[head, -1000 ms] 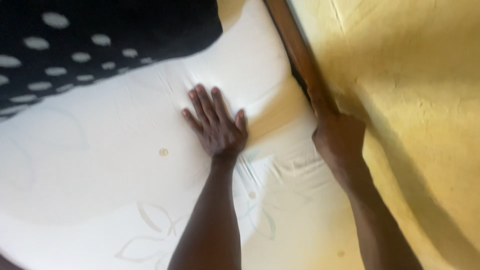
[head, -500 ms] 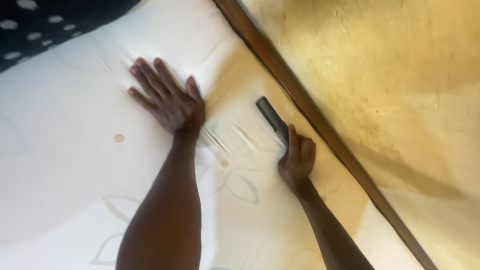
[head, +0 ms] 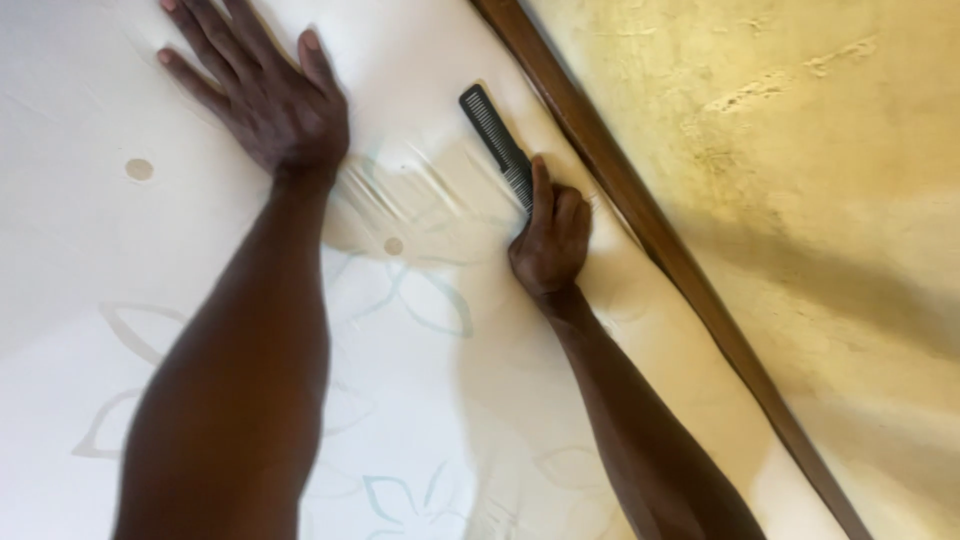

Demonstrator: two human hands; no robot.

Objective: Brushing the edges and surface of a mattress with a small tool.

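My left hand (head: pixel 262 92) lies flat, fingers spread, pressing on a white mattress (head: pixel 120 250) with a faint leaf pattern. My right hand (head: pixel 552 236) is closed around the lower end of a black comb (head: pixel 494 143), thumb stretched along it. The comb's teeth end points up and left, just over the mattress surface near its right edge. The fabric between the two hands is wrinkled.
A dark wooden bed frame rail (head: pixel 640 230) runs diagonally along the mattress edge, close to the right hand. Beyond it rises a rough yellow wall (head: pixel 800 150). Small round tan spots (head: pixel 139 169) mark the mattress.
The right hand came away from the wooden rail and now holds the black comb over the mattress. The view shifted so the dark spotted cloth at upper left is out of sight.
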